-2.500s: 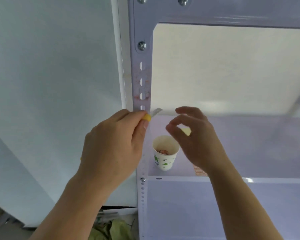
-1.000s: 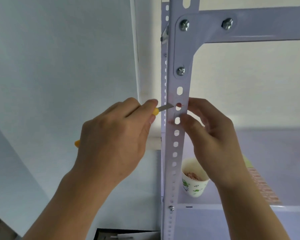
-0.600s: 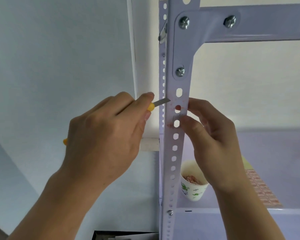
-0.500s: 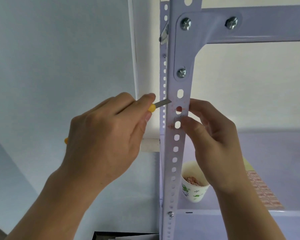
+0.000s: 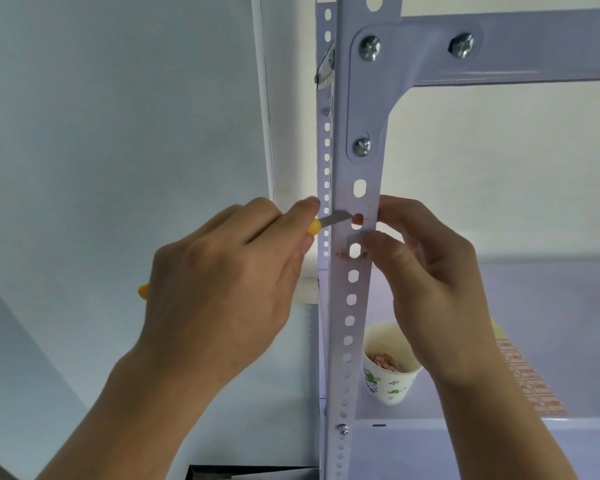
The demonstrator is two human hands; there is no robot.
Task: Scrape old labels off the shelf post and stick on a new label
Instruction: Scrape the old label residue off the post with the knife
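The white perforated shelf post (image 5: 352, 306) runs upright through the middle of the view. Red label residue (image 5: 359, 219) clings around two of its slots. My left hand (image 5: 222, 292) grips a yellow-handled scraper knife (image 5: 333, 220), its metal blade tip lying on the post's face beside the upper red slot. My right hand (image 5: 430, 282) holds the post's right edge at the same height, thumb pressed on the front beside the lower red slot, fingers curled behind.
A paper cup (image 5: 390, 367) with green print and red label scraps inside stands on the white shelf (image 5: 551, 306) right of the post. A sheet of red labels (image 5: 530, 382) lies on the shelf behind my right wrist. A blue-grey wall (image 5: 118, 133) fills the left.
Since 2.5 s ago both hands rose from the cup to the post. Over the last second the blade has stayed at the upper red slot, barely shifting; the right hand's hold is unchanged.
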